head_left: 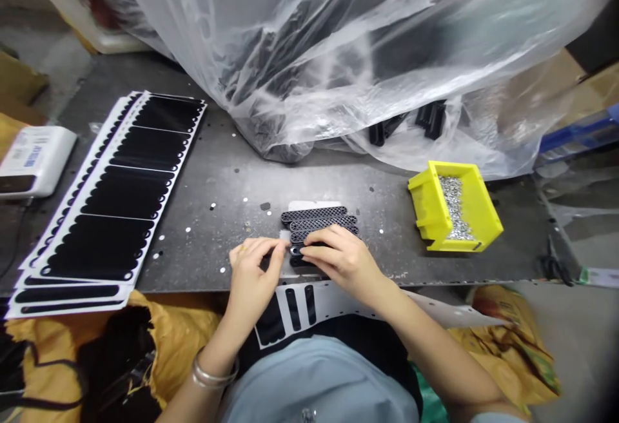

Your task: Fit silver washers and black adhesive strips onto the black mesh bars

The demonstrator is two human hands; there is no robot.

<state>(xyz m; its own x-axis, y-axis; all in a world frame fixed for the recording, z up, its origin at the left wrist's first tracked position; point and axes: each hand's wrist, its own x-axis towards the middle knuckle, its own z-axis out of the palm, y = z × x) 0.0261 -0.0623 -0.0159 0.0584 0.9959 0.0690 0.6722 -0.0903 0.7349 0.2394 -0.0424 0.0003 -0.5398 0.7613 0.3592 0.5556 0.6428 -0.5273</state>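
Observation:
Several black plastic strips (316, 214) with rounded ends and a lattice pattern lie side by side near the table's front edge. My left hand (255, 269) is at their left ends, thumb and index finger closed together; anything between the tips is too small to make out. My right hand (344, 256) lies over the strips from the right. Its thumb and fingers close on one black strip, whose left end shows a pale round spot (294, 251). The fingers hide much of the nearer strips. A yellow bin (425, 207) full of small shiny metal pieces (455, 210) stands to the right.
Sheets of black rounded strips (116, 194) are stacked at the left, beside a white device (41, 155). Clear plastic film (338, 75) covers things at the back. A part-used sheet (300, 307) lies across my lap. Yellow sacks (178, 326) stand below the table (217, 171).

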